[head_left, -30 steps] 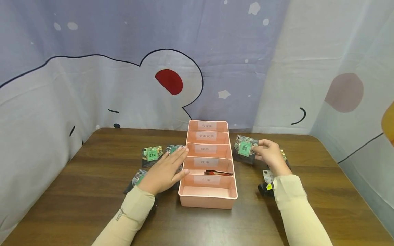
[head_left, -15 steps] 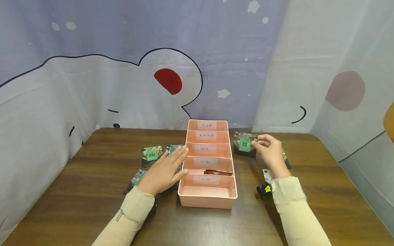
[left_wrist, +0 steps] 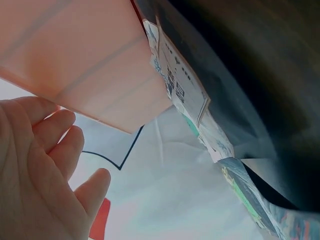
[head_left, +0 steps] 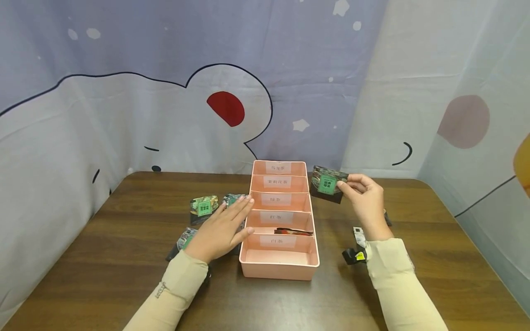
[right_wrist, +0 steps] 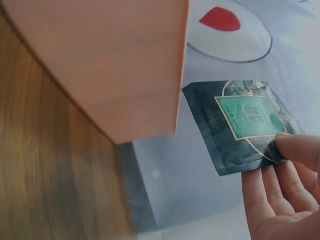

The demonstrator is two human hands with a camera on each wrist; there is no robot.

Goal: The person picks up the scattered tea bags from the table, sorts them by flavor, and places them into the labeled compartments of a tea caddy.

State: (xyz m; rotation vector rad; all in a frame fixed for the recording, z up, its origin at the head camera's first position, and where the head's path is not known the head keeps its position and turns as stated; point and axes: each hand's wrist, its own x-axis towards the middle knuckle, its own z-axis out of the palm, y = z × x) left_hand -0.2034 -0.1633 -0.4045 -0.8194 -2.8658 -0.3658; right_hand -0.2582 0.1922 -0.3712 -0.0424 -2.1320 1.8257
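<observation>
A dark tea bag sachet with a green label is pinched between the thumb and fingers of my right hand, raised beside the box's right wall. In the right wrist view the sachet tilts toward the pink wall, thumb on its printed face. The pink divided box has labelled compartments in a row; a red and black sachet lies in the second one from the front. My left hand lies with fingers extended, its fingertips at the box's left rim, as the left wrist view also shows.
Several dark sachets lie left of the box, including one with a yellow-green front and one partly under the left hand. By the right wrist are a black strap and a pale patterned piece. A patterned curtain hangs behind the table.
My right hand has lifted the sachet up off the table's right side, turning its label to face the camera. The left hand stays at the box's rim.
</observation>
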